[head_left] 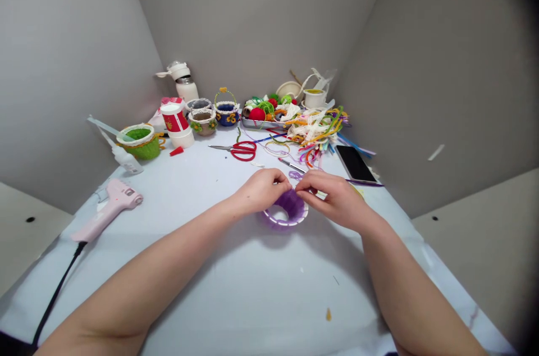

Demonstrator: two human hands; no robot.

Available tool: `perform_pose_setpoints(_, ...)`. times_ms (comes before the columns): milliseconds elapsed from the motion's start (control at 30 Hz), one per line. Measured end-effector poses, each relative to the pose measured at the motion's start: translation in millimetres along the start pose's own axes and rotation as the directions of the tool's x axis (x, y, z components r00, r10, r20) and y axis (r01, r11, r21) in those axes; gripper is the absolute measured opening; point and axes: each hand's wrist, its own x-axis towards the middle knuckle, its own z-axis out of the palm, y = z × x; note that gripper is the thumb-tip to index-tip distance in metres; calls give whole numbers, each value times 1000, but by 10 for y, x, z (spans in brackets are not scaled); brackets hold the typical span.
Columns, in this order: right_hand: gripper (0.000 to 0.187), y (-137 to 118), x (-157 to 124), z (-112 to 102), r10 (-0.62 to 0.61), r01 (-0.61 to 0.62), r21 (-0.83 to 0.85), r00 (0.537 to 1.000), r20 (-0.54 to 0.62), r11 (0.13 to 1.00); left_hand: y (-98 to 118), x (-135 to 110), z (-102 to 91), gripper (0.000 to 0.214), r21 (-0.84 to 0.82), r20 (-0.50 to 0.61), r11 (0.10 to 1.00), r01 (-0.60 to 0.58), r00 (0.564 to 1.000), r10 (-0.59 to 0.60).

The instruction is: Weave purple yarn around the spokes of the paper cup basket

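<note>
A small cup wrapped in purple fuzzy pipe cleaner [287, 211] lies on its side on the white table, its white rim facing me. My left hand [261, 189] grips its left side with curled fingers. My right hand [332, 197] pinches the purple wrapping at the cup's top right. A loose purple pipe cleaner loop [295, 175] lies just behind my fingers.
Red scissors [241, 150] and a black phone [356, 164] lie behind my hands. A pile of coloured pipe cleaners [316, 130] and several decorated cups [204, 122] line the back. A pink glue gun [110, 206] rests at left, a green cup [141, 141] beyond it.
</note>
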Motion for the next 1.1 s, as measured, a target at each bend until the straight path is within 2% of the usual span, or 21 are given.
perform_pose_setpoints(433, 22, 83, -64, -127, -8, 5, 24, 995, 97, 1000, -22, -5, 13, 21, -22, -19, 1000, -7, 1000, 6)
perform_pose_setpoints(733, 23, 105, -73, -131, -5, 2, 30, 995, 102, 1000, -15, -15, 3, 20, -27, -32, 999, -23, 999, 22)
perform_pose_setpoints(867, 24, 100, -64, -114, -11, 8, 34, 995, 101, 999, 25, -10, -4, 29, -55, 15, 992, -113, 993, 113)
perform_pose_setpoints(1100, 22, 137, -64, -114, 3, -9, 46, 994, 113, 999, 130, 103, -82, 24, -57, 172, 983, -174, 968, 182)
